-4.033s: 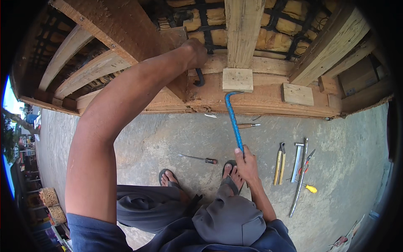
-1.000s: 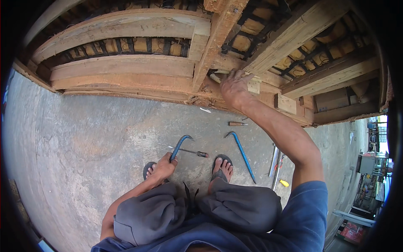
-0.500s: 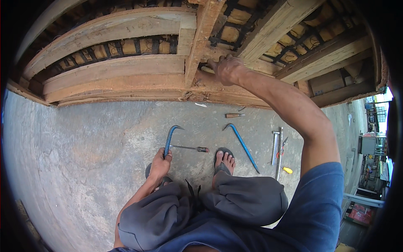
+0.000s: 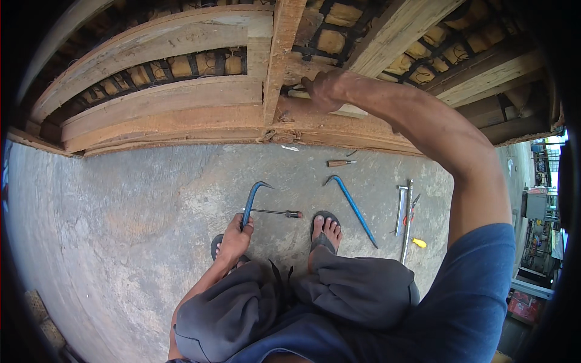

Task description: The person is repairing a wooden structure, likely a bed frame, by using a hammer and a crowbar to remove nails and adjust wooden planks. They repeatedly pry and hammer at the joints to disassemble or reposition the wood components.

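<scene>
My left hand (image 4: 235, 239) is closed round the shank of a blue pry bar (image 4: 249, 202), its hooked end pointing up and to the right above the floor. Ahead of me, my right hand (image 4: 327, 91) reaches into the underside of a wooden furniture frame (image 4: 181, 115). Its fingers curl over a pale wooden strip (image 4: 298, 94) beside an upright post (image 4: 282, 54); part of the grip is hidden. Black webbing (image 4: 318, 27) criss-crosses yellowish padding inside the frame.
On the concrete floor (image 4: 133, 224) lie a screwdriver (image 4: 293, 214), a second blue pry bar (image 4: 354, 212), a wooden-handled tool (image 4: 336, 163), a metal bar (image 4: 408, 221), red-handled pliers (image 4: 413, 209) and a yellow-handled tool (image 4: 419, 242). My sandalled feet (image 4: 325, 233) are between the tools.
My right elbow has swung outward to the right, while the right hand stays at the same spot in the frame. My left hand still holds the pry bar, barely shifted.
</scene>
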### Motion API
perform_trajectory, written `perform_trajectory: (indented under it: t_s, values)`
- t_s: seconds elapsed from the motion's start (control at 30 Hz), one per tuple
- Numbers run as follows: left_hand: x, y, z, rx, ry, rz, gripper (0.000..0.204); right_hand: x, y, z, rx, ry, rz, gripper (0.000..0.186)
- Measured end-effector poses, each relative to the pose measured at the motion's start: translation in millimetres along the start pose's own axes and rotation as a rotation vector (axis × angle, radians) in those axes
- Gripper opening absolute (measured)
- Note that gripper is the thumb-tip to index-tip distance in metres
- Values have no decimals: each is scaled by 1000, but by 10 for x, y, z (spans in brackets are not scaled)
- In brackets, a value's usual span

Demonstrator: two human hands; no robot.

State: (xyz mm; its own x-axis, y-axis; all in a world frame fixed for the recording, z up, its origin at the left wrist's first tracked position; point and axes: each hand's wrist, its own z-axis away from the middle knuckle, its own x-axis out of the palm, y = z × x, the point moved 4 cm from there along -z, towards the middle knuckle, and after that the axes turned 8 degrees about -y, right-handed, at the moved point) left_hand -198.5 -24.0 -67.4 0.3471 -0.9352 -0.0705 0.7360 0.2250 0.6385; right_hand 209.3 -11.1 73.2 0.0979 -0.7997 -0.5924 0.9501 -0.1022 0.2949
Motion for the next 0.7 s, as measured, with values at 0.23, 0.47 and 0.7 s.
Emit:
perform_trajectory:
  t_s: [0.23, 0.47, 0.7]
  values:
    - [-51, 27, 6, 14, 52, -66, 20, -131, 85, 142, -75, 227, 692, 62]
    - [49, -70, -164, -78, -16, 68, 18, -127, 308, 362, 117, 73, 192, 70]
    - [136, 105, -252, 79, -38, -98, 18, -184, 89, 236, 142, 34, -261, 71]
